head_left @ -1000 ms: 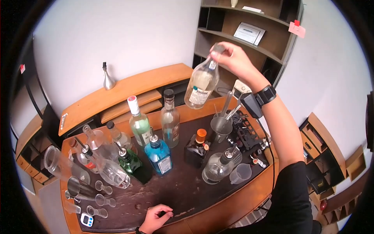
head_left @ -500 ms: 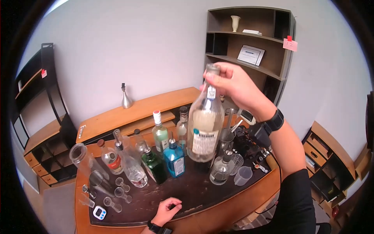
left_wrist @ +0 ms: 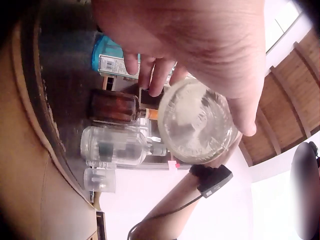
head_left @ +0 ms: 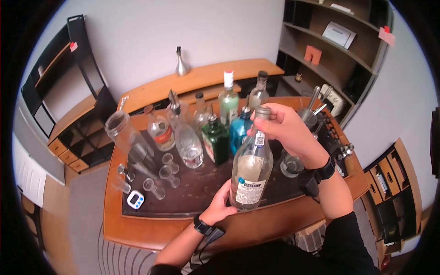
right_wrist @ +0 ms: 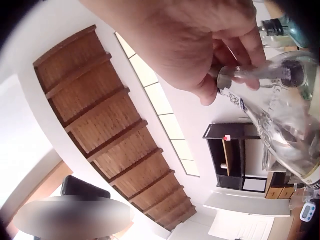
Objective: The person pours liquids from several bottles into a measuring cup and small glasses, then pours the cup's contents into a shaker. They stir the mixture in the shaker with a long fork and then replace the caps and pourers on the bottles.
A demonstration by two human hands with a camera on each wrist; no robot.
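My right hand [head_left: 288,130] grips a large clear glass bottle [head_left: 252,174] by the neck, just below its mouth. The bottle hangs nearly upright over the front of the table, its white label facing me. At its base is my left hand [head_left: 217,206], with the thumb at the lower edge and some fingers hidden behind the glass. The left wrist view shows the round bottle base [left_wrist: 200,120] between that thumb and the extended fingers [left_wrist: 156,80]. In the right wrist view, thumb and fingers close round the bottle neck [right_wrist: 227,77].
Behind the held bottle stand a blue bottle [head_left: 239,133], a green bottle [head_left: 215,142] and a clear bottle with a pourer [head_left: 189,146]. Several small hourglass-shaped glasses, a tall glass cylinder [head_left: 133,146] and a white timer [head_left: 135,200] are at left. An amber bottle [left_wrist: 115,107] shows in the left wrist view.
The right hand has brought the bottle down and closer, toward the table's front. My left hand has risen from the tabletop to the bottle's base. The head view has shifted.
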